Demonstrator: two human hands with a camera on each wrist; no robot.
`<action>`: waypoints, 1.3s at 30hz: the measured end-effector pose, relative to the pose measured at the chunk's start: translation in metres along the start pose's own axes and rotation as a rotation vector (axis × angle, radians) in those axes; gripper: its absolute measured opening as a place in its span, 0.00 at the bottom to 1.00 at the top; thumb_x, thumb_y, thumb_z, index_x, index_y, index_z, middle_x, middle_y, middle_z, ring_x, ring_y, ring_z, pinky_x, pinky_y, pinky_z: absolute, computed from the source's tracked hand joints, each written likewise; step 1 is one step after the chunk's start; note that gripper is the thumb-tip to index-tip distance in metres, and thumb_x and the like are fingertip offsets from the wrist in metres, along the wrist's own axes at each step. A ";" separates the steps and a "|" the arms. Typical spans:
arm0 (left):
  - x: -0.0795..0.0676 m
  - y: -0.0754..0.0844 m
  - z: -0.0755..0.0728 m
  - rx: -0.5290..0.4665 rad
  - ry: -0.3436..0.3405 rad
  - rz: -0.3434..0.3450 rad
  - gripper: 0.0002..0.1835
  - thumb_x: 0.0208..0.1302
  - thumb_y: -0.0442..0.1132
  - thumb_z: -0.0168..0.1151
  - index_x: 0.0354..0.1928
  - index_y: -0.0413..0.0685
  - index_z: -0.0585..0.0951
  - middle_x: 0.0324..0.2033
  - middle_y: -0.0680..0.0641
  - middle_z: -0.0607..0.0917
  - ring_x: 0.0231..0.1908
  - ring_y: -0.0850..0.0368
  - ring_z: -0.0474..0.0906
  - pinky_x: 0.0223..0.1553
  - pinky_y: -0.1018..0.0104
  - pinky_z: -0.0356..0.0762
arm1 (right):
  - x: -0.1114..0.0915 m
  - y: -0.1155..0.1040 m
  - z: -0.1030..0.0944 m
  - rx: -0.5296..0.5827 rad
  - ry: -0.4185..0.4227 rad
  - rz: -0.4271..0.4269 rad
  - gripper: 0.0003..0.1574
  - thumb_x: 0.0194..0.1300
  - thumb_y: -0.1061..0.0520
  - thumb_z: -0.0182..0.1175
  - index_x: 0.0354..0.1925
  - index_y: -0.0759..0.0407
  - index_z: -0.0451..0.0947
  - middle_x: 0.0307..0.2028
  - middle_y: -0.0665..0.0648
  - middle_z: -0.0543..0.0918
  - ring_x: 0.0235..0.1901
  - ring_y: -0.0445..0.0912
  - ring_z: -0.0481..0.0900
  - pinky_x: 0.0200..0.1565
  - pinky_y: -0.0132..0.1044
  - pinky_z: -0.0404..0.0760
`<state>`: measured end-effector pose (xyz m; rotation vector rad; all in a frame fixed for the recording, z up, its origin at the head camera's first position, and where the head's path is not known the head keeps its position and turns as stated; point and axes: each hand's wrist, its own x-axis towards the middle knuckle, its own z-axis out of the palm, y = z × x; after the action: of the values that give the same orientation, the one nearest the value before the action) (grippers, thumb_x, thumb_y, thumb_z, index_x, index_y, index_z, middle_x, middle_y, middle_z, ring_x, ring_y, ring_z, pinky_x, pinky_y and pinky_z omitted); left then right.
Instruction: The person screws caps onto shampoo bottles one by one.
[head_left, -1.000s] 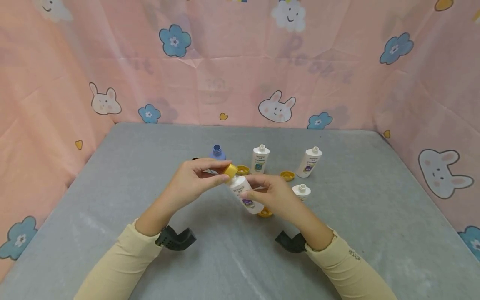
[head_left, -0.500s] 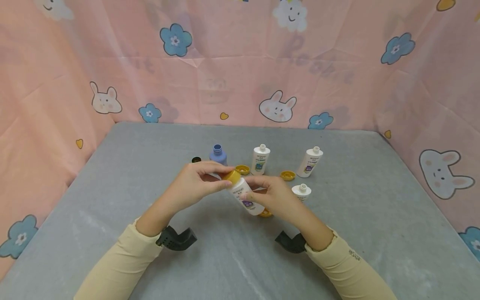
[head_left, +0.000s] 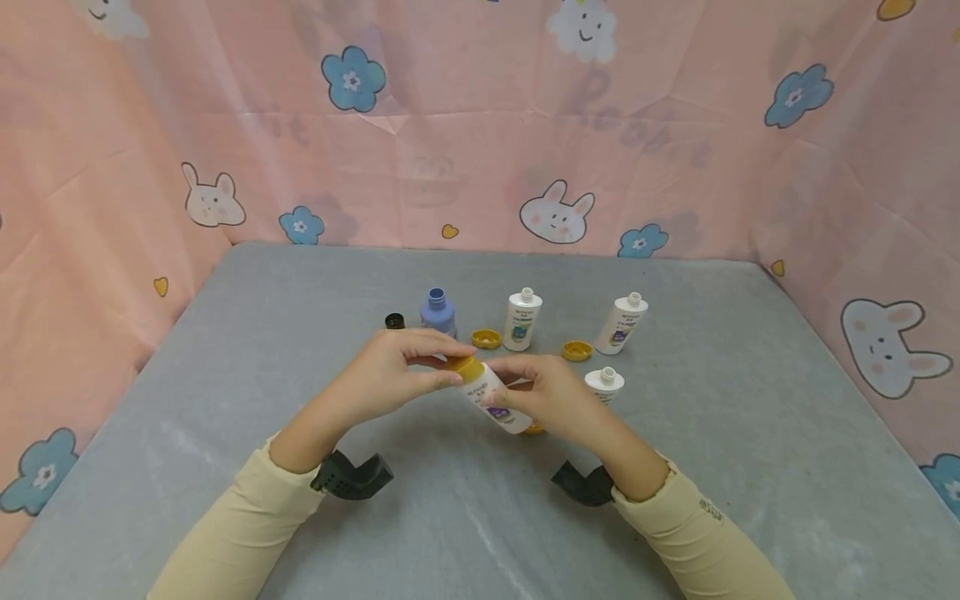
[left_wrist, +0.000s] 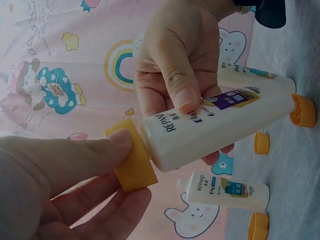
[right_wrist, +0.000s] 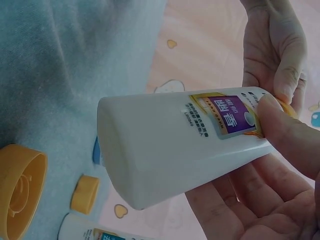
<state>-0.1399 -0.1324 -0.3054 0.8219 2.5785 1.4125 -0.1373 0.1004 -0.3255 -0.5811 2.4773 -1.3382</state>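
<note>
My left hand (head_left: 386, 371) pinches a yellow cap (left_wrist: 131, 155) between thumb and fingers. The cap sits over the neck end of a white bottle (left_wrist: 220, 125) with a purple label. In the right wrist view, my right hand (right_wrist: 270, 200) grips this bottle's body, thumb on the label side. The bottle is held tilted above the table, its cap end up and to the left in the head view. The cap hides the bottle's neck.
Behind the hands stand a blue bottle (head_left: 438, 317) and white bottles (head_left: 521, 323) (head_left: 622, 325), uncapped. Another white bottle (head_left: 603, 383) is partly behind the right hand. Yellow caps (head_left: 486, 339) (head_left: 577, 351) (head_left: 536, 428) lie on the grey table (head_left: 300, 292). A black top (head_left: 394, 321) shows behind the left hand.
The yellow cap has come down over the bottle's neck, which showed a second ago. The left fingers have shifted around the cap. The bottle has dipped slightly.
</note>
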 end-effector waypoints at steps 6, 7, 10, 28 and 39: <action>0.000 0.000 -0.002 0.005 -0.018 0.031 0.17 0.60 0.34 0.70 0.53 0.46 0.86 0.52 0.47 0.87 0.51 0.53 0.84 0.51 0.60 0.85 | 0.000 0.000 -0.001 0.019 -0.013 0.002 0.23 0.65 0.57 0.67 0.57 0.64 0.81 0.50 0.63 0.86 0.48 0.52 0.86 0.47 0.42 0.88; 0.000 -0.001 -0.002 -0.004 -0.022 0.027 0.18 0.60 0.34 0.70 0.54 0.46 0.85 0.52 0.46 0.87 0.52 0.52 0.84 0.51 0.60 0.85 | 0.000 0.000 -0.001 0.024 -0.014 -0.001 0.23 0.65 0.57 0.66 0.57 0.64 0.81 0.50 0.63 0.86 0.48 0.52 0.86 0.47 0.42 0.88; 0.001 -0.002 -0.002 -0.049 -0.022 0.030 0.25 0.58 0.34 0.72 0.59 0.43 0.81 0.58 0.44 0.84 0.56 0.49 0.82 0.57 0.60 0.82 | -0.001 -0.001 -0.001 0.038 -0.003 -0.011 0.23 0.65 0.57 0.67 0.57 0.65 0.81 0.50 0.63 0.86 0.49 0.53 0.85 0.49 0.43 0.87; 0.001 0.012 0.017 -0.164 0.251 -0.353 0.20 0.52 0.50 0.77 0.48 0.56 0.88 0.45 0.54 0.89 0.48 0.56 0.84 0.46 0.60 0.85 | 0.000 0.000 0.004 0.017 0.139 -0.061 0.21 0.64 0.59 0.67 0.54 0.66 0.82 0.51 0.64 0.86 0.49 0.54 0.86 0.50 0.42 0.86; 0.001 0.008 0.017 -0.291 0.191 -0.276 0.19 0.58 0.41 0.74 0.52 0.48 0.86 0.53 0.48 0.85 0.49 0.53 0.87 0.48 0.63 0.86 | -0.001 -0.001 0.002 0.004 0.135 -0.056 0.21 0.64 0.58 0.67 0.54 0.65 0.82 0.50 0.63 0.87 0.50 0.55 0.86 0.50 0.42 0.86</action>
<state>-0.1319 -0.1151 -0.3085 0.2916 2.4062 1.7861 -0.1353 0.0993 -0.3260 -0.5807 2.5823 -1.4476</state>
